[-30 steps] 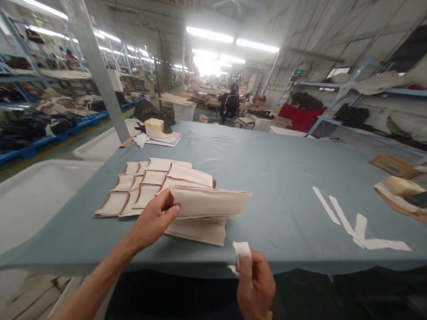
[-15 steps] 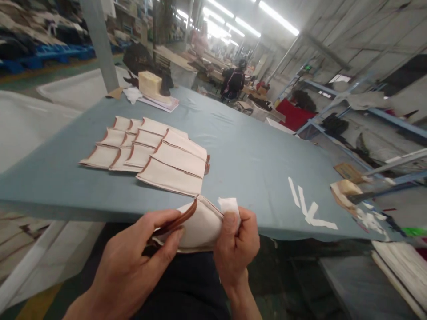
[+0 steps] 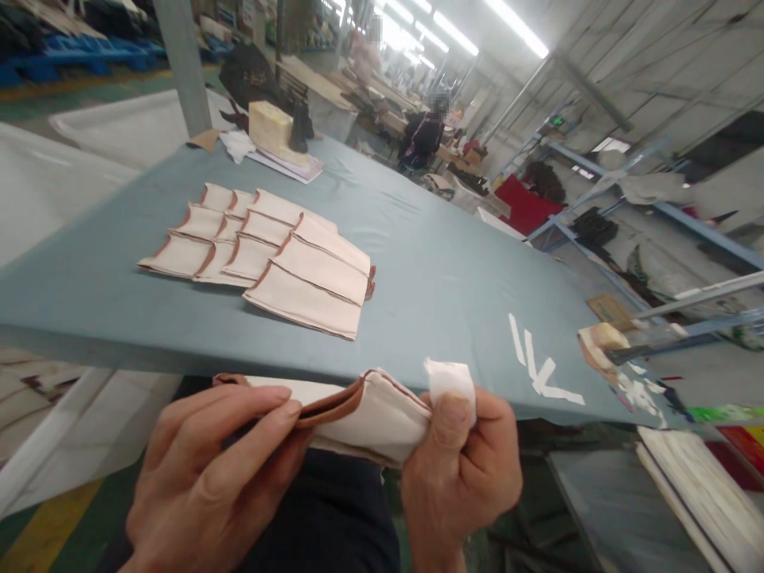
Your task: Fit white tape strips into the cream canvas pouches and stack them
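Observation:
Just off the table's front edge, both hands hold a cream pouch-like sewn piece (image 3: 376, 418) with brown edging. My left hand (image 3: 218, 469) is closed on its brown edge, thumb and fingertips pinching the fold. My right hand (image 3: 465, 461) grips the other end and also holds a small white strip of cloth or paper (image 3: 452, 380) under the thumb. What the right fingers do behind the piece is hidden. Beyond the hands, several similar cream pieces (image 3: 310, 294) lie overlapping in rows on the blue-green table (image 3: 442, 294).
Several white strips (image 3: 531, 350) lie on the table to the right. A yellowish block (image 3: 270, 127) rests on a flat pad (image 3: 304, 169) at the far left corner. Another block (image 3: 606, 336) and white scraps (image 3: 645, 390) are at the right end. A metal post (image 3: 184, 72) rises at the left.
The held piece has moved slightly down and right, away from the rows on the table. My left hand has shifted its pinch along the brown edge; the right hand keeps the white strip.

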Action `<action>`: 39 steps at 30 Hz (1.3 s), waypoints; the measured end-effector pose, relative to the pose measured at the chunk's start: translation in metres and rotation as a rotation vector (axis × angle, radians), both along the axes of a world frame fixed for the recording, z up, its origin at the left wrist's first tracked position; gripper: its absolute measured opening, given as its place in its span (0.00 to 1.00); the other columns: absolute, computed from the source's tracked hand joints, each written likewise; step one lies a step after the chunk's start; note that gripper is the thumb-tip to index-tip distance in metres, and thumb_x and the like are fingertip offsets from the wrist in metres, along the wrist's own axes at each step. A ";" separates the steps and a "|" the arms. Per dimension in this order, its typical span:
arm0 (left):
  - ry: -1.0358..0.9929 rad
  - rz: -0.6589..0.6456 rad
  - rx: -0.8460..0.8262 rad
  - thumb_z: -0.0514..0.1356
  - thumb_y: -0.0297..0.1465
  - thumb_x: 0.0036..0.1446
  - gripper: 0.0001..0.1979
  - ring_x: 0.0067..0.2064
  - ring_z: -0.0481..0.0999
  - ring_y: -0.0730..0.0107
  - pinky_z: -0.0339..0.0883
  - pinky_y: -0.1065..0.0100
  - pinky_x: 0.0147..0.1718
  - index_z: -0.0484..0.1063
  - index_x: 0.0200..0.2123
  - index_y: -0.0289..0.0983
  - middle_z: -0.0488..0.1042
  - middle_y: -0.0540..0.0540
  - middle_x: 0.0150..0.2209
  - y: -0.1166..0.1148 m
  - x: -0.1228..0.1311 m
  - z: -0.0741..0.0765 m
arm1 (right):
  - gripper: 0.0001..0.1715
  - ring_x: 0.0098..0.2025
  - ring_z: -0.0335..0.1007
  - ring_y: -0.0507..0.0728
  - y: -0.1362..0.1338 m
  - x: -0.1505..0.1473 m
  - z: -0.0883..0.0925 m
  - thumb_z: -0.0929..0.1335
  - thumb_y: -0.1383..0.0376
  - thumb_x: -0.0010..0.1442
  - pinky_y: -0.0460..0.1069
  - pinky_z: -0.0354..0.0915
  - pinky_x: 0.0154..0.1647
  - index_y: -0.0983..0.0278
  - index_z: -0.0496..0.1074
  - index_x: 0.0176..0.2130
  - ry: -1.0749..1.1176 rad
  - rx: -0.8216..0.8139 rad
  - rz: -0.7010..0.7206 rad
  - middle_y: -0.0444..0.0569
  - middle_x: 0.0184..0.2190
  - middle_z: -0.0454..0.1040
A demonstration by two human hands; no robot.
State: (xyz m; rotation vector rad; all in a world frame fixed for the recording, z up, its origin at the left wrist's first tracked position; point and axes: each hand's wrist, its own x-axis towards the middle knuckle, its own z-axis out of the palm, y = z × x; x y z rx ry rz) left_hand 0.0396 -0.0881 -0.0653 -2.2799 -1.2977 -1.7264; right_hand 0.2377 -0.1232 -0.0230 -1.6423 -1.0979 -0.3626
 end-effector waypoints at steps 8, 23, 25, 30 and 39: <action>0.013 -0.089 0.008 0.69 0.25 0.73 0.12 0.41 0.88 0.57 0.86 0.58 0.43 0.83 0.52 0.51 0.88 0.48 0.42 0.011 -0.001 0.009 | 0.26 0.24 0.74 0.54 -0.006 -0.008 0.014 0.68 0.47 0.86 0.50 0.63 0.28 0.58 0.80 0.39 -0.150 -0.012 0.075 0.42 0.25 0.81; -0.172 -0.527 -1.046 0.63 0.39 0.69 0.11 0.40 0.89 0.59 0.81 0.68 0.40 0.83 0.43 0.39 0.89 0.47 0.38 0.023 -0.007 0.011 | 0.17 0.26 0.78 0.56 0.020 0.003 -0.059 0.65 0.58 0.87 0.49 0.68 0.29 0.58 0.74 0.43 -0.240 -0.042 0.350 0.44 0.28 0.81; -0.242 -0.617 -1.175 0.63 0.43 0.70 0.15 0.39 0.87 0.59 0.80 0.68 0.39 0.83 0.42 0.38 0.88 0.45 0.38 0.027 -0.008 0.018 | 0.14 0.27 0.78 0.56 0.012 -0.001 -0.062 0.65 0.61 0.87 0.49 0.70 0.31 0.57 0.72 0.44 -0.226 -0.046 0.458 0.44 0.29 0.81; -0.195 -0.601 -1.253 0.63 0.46 0.70 0.19 0.35 0.81 0.63 0.75 0.71 0.34 0.82 0.37 0.37 0.86 0.46 0.34 0.027 -0.009 0.030 | 0.08 0.28 0.78 0.57 -0.002 -0.002 -0.067 0.65 0.63 0.85 0.50 0.72 0.31 0.56 0.71 0.47 -0.170 -0.052 0.560 0.44 0.29 0.80; -0.093 -0.435 -1.104 0.62 0.38 0.68 0.13 0.35 0.82 0.64 0.73 0.71 0.35 0.82 0.34 0.40 0.84 0.49 0.33 0.014 -0.007 0.033 | 0.10 0.28 0.75 0.54 -0.012 -0.004 -0.055 0.67 0.68 0.79 0.48 0.65 0.30 0.58 0.71 0.42 0.031 -0.183 0.612 0.43 0.29 0.79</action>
